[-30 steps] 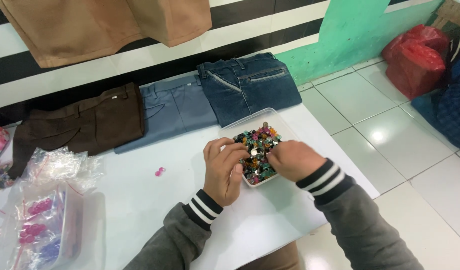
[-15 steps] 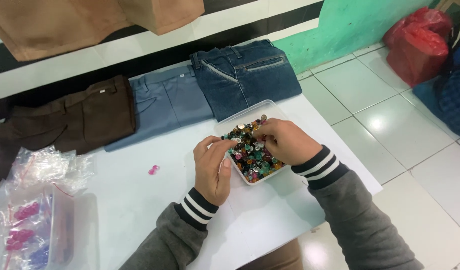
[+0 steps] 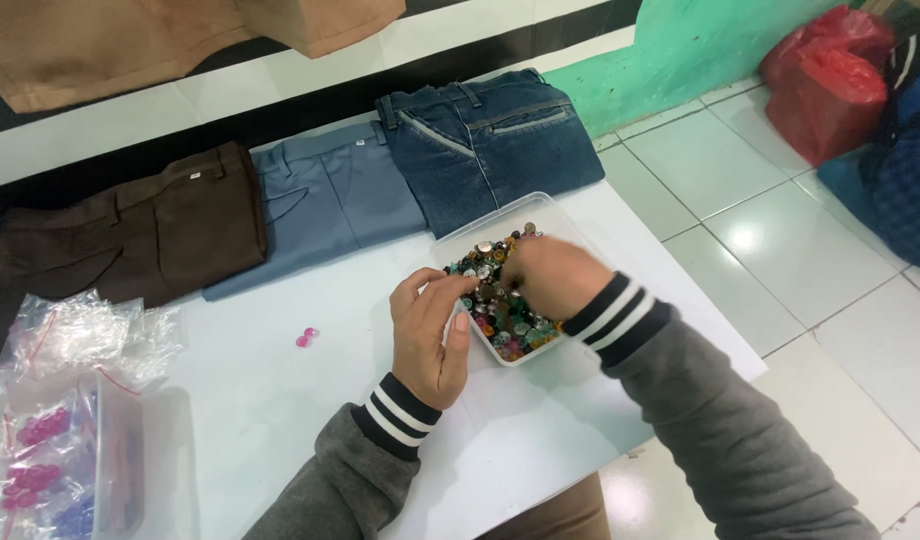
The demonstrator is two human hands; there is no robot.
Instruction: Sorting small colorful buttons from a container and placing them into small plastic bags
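A clear plastic tray (image 3: 505, 209) holds several small mixed-colour buttons (image 3: 507, 332) on the white table (image 3: 280, 400). My left hand (image 3: 429, 335) rests against the tray's left rim, fingers curled on its edge. My right hand (image 3: 548, 279) reaches into the tray with its fingertips down among the buttons; whether it pinches one is hidden. Both wrists wear grey sleeves with striped cuffs. A small pink button (image 3: 306, 337) lies alone on the table, left of my left hand.
Three folded trousers lie along the table's far edge: brown (image 3: 140, 230), light blue (image 3: 325, 195), dark denim (image 3: 490, 140). Clear plastic bags (image 3: 80, 335) and a box with pink and blue pieces (image 3: 55, 470) sit at left. Red bag (image 3: 830, 80) on tiled floor at right.
My right hand has dug further into the tray, towards its left side. My left hand stays on the tray's rim. The view has shifted slightly.
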